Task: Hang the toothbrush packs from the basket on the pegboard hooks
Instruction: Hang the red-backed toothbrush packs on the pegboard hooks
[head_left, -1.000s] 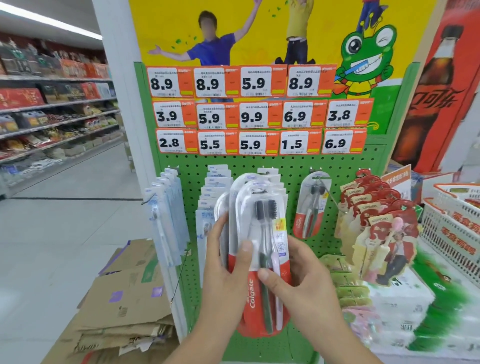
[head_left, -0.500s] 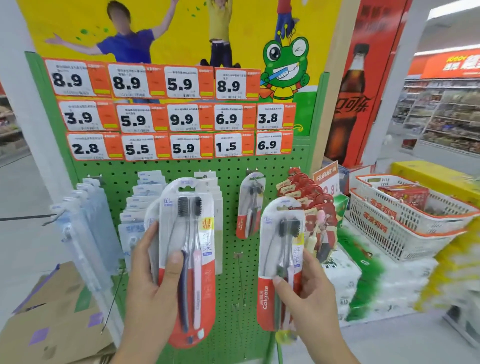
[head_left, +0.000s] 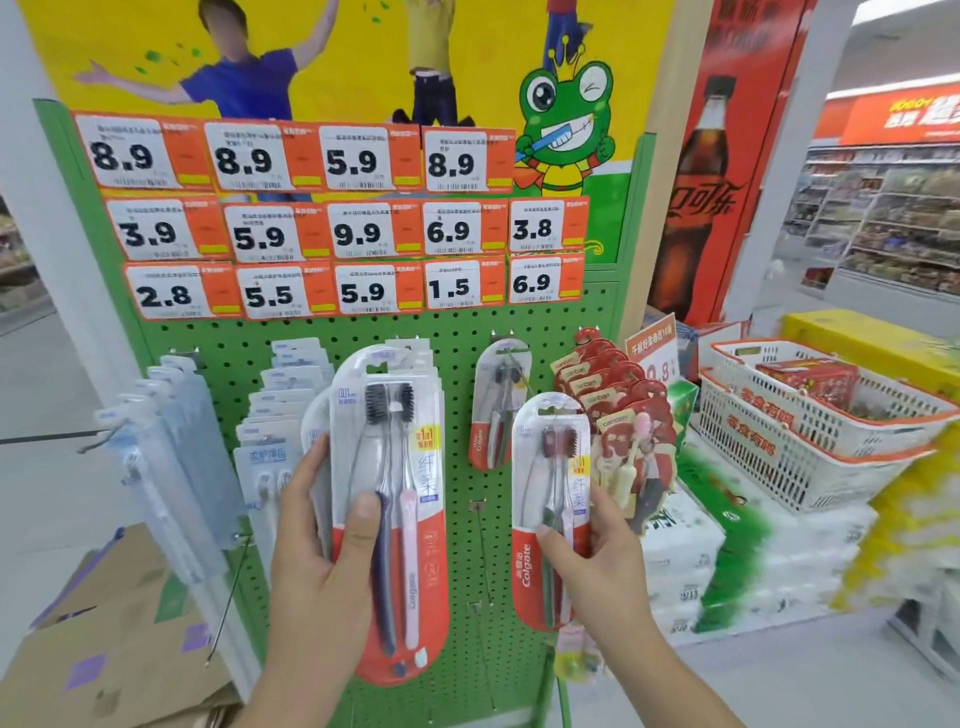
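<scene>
I face a green pegboard (head_left: 457, 374) with hooks. My left hand (head_left: 322, 551) grips a stack of red-and-white toothbrush packs (head_left: 410, 519), thumb across the front one, held upright before the board. My right hand (head_left: 597, 561) holds a single toothbrush pack (head_left: 545, 493) upright, just below and right of one pack hanging on a hook (head_left: 496, 405). Two white baskets (head_left: 779, 441) stacked one in the other stand at the right, with red boxes inside.
Blue-white packs (head_left: 280, 415) and clear packs (head_left: 166, 447) hang at the left, red children's packs (head_left: 618, 415) at the right. Bare hooks (head_left: 480, 525) stick out of the lower board. Price tags (head_left: 337, 228) fill the top. Flattened cardboard (head_left: 104, 623) lies lower left.
My right hand took one pack from the stack and drew it to the right. The view swung right, bringing the baskets into sight, and both hands rose slightly.
</scene>
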